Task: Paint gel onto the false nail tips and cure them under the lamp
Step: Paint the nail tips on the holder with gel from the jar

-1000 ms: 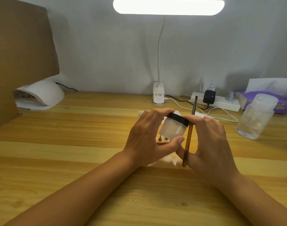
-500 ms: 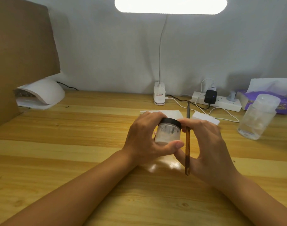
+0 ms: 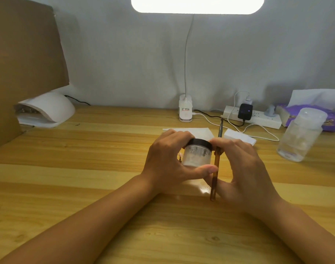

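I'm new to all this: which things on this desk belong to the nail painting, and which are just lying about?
For the job: jar, gripped by the left hand; brush, held in the right hand; curing lamp at far left.
Lying about: bottle; tissues; power strip; cardboard.

Jar [image 3: 196,156] at centre, brush [image 3: 216,162] right of it, curing lamp [image 3: 48,109] back left, power strip [image 3: 265,121] back right, bottle [image 3: 300,138] far right.
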Available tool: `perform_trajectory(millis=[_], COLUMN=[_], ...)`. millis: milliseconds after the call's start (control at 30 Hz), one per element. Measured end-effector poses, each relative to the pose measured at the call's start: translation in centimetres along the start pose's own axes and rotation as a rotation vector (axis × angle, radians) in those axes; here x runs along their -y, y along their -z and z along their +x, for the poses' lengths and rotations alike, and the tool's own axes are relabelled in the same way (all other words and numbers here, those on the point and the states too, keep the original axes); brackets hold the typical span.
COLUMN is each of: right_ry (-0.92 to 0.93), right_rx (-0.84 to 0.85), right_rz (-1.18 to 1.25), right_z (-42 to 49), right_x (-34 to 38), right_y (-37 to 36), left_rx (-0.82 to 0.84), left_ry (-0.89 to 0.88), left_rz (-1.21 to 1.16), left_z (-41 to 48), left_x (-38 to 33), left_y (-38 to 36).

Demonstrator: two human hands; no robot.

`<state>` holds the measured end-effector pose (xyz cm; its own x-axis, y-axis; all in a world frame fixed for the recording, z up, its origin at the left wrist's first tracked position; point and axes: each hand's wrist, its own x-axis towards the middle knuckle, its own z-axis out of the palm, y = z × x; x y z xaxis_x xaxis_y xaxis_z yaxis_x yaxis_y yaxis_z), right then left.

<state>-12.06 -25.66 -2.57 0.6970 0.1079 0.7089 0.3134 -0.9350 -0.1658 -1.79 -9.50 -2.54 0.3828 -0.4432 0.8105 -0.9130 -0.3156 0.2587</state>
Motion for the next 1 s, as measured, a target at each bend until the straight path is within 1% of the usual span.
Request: perform_trajectory(millis=[300, 500, 733, 900, 1000], right_ry=[-0.006, 0.015, -0.007, -0.008, 0.010], right_rx=[0.012, 0.001, -0.013, -0.040, -0.062], right_rz=[0.001, -0.037, -0.042, -0.037, -0.077], right_z=[-0.24, -0.17, -0.03, 0.14, 0.30], right_x=[-0.27, 0.24, 0.40, 0.20, 0.16], right_y=[0.07, -0.13, -0.04, -0.10, 0.01], left_rx=[0.026, 0.046, 0.035, 0.035, 0.013], left_ry=[-0.027, 0.010, 0.015, 0.028, 0.065], left_rz=[0.014, -0.008, 0.019, -0.037, -0.090], left_z=[0.02, -0.07, 0.12, 0.00, -0.13], left_x=[-0.23, -0.30, -0.25, -0.08, -0.14], left_y=[0.00, 0.14, 0.10, -0.17, -0.40])
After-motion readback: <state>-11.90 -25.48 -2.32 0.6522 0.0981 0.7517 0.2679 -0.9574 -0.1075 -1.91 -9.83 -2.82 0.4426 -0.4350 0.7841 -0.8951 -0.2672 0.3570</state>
